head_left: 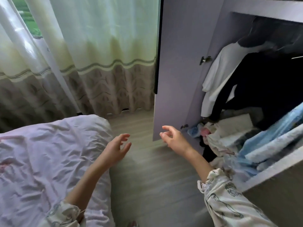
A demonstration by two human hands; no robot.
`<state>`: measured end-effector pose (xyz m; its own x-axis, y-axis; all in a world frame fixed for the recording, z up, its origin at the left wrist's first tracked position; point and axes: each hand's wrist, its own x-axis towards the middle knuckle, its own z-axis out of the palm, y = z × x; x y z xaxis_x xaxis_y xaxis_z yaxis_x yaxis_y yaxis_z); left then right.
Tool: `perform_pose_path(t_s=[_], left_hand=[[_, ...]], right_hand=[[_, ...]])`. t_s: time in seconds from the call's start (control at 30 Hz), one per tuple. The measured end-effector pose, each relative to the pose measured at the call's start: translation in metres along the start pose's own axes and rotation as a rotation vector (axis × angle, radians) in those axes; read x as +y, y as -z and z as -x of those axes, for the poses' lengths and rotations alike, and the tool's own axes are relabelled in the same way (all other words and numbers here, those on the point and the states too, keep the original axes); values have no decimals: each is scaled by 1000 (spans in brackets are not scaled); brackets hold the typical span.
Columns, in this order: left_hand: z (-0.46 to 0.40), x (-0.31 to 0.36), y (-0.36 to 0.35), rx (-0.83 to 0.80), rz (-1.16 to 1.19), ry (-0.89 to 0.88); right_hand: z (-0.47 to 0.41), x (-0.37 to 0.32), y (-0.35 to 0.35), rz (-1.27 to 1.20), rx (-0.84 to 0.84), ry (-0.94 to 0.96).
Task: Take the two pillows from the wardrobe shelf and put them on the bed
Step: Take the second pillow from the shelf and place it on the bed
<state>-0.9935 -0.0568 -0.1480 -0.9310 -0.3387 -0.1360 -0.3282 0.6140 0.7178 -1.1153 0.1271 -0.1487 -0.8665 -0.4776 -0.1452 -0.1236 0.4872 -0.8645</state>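
Observation:
The bed (41,161), under a crumpled pale lilac cover, fills the lower left. The wardrobe (270,12) stands open on the right, its door (178,71) swung out toward me. My left hand (117,149) hovers over the floor just past the bed's edge, fingers spread and holding nothing. Near the door's lower corner my right hand (173,137) is also held out with fingers apart and nothing in it. I cannot make out a pillow for certain; folded light blue and white bedding (268,141) lies on a wardrobe shelf at the right.
Dark and white clothes (246,82) hang inside the wardrobe above a heap of laundry (213,133). A curtain (98,63) covers the window behind the bed. Grey wood-look floor (155,185) runs between bed and wardrobe. A shelf edge (275,169) juts out at lower right.

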Motion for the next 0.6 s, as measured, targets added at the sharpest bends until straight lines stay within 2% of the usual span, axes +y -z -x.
perform_pose_path(t_s=[0.13,0.27,0.6], left_hand=[[-91,-6,39,-25,-35,-77],[-168,11,46,-78,-48,-173],[-317,121,13,-227,-35,-483]], right_hand=[[-63,-20,-2,-23,76,-63],[-115,-35,22,-32,190,-86],[-190,-47,147,6,480,-98]])
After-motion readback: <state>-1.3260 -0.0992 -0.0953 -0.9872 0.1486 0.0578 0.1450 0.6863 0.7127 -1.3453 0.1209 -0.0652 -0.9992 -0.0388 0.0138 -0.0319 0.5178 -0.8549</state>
